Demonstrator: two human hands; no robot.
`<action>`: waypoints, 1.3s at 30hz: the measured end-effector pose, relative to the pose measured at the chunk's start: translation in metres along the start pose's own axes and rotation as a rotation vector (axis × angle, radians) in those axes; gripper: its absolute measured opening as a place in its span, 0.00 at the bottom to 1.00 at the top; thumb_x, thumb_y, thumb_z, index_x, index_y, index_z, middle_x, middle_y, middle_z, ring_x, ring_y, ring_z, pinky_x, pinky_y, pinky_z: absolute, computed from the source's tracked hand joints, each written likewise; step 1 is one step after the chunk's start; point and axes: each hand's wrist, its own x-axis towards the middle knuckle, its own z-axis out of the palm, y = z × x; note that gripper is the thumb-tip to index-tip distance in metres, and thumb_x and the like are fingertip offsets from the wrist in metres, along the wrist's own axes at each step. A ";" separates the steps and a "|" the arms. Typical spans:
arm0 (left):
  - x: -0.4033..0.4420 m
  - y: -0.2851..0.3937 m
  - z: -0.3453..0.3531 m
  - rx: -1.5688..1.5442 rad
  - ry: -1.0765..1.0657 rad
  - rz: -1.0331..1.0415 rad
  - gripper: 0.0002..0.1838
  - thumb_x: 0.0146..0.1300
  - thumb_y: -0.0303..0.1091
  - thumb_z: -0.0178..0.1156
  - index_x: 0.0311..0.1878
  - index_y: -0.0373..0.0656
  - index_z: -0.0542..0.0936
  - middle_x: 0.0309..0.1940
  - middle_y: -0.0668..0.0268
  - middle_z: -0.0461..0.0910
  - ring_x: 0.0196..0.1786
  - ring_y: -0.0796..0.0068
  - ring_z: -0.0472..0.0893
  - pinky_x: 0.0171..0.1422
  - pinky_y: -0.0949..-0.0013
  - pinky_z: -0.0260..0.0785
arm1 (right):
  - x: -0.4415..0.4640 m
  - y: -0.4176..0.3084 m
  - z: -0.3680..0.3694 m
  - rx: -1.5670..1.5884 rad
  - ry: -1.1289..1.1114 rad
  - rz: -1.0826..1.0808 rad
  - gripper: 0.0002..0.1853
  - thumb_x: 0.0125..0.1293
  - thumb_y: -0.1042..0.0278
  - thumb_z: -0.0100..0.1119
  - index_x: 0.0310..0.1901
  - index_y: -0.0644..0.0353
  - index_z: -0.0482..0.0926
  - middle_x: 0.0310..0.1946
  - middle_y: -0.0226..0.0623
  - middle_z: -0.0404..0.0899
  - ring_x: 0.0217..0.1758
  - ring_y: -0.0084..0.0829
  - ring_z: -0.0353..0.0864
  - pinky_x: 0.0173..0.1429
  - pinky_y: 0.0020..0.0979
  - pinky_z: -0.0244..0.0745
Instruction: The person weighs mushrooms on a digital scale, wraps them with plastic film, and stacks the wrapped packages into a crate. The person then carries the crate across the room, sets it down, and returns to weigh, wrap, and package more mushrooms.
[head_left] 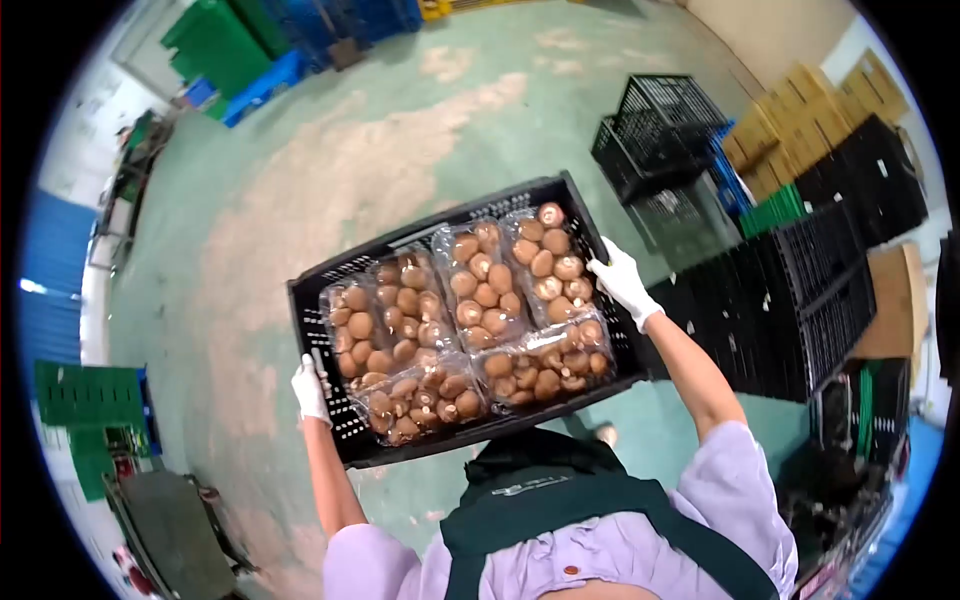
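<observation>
A black plastic crate (pixel 430 224) is held up in front of my body, tilted with its right end farther from me. Inside lie several clear plastic packs of brown mushrooms (pixel 487 284), some lengthwise and some crosswise along the near side. My left hand (pixel 311 389), in a white glove, grips the crate's left end. At the opposite end my right hand (pixel 622 284), also gloved in white, is closed on the rim. Some fingers of both hands are hidden by the crate walls.
Black crates (pixel 665 120) are stacked at the upper right, with more black crates (pixel 750 300) below them. Cardboard boxes (pixel 800 120) stand behind. Green bins (pixel 220 50) are at the upper left, and a dark cart (pixel 175 530) at the lower left. The green floor (pixel 480 110) is worn.
</observation>
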 end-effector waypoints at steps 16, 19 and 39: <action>0.011 -0.008 -0.011 0.423 0.116 0.238 0.32 0.69 0.61 0.41 0.35 0.37 0.77 0.13 0.69 0.69 0.12 0.77 0.66 0.15 0.70 0.59 | -0.039 0.017 0.000 -0.447 0.061 -0.137 0.32 0.58 0.55 0.56 0.63 0.57 0.64 0.54 0.51 0.74 0.56 0.52 0.73 0.61 0.43 0.67; 0.049 -0.026 -0.025 0.500 0.108 0.218 0.37 0.68 0.63 0.40 0.39 0.32 0.79 0.19 0.63 0.75 0.17 0.72 0.72 0.20 0.67 0.65 | -0.072 0.042 -0.008 -0.506 0.125 -0.195 0.30 0.58 0.57 0.53 0.63 0.57 0.65 0.52 0.52 0.74 0.54 0.52 0.74 0.59 0.43 0.69; 0.041 -0.014 -0.019 0.816 0.262 0.386 0.40 0.63 0.65 0.47 0.56 0.30 0.71 0.45 0.45 0.77 0.46 0.51 0.78 0.49 0.53 0.73 | -0.318 0.204 -0.031 0.103 0.530 0.338 0.18 0.65 0.55 0.48 0.39 0.62 0.79 0.33 0.53 0.79 0.39 0.53 0.77 0.47 0.46 0.71</action>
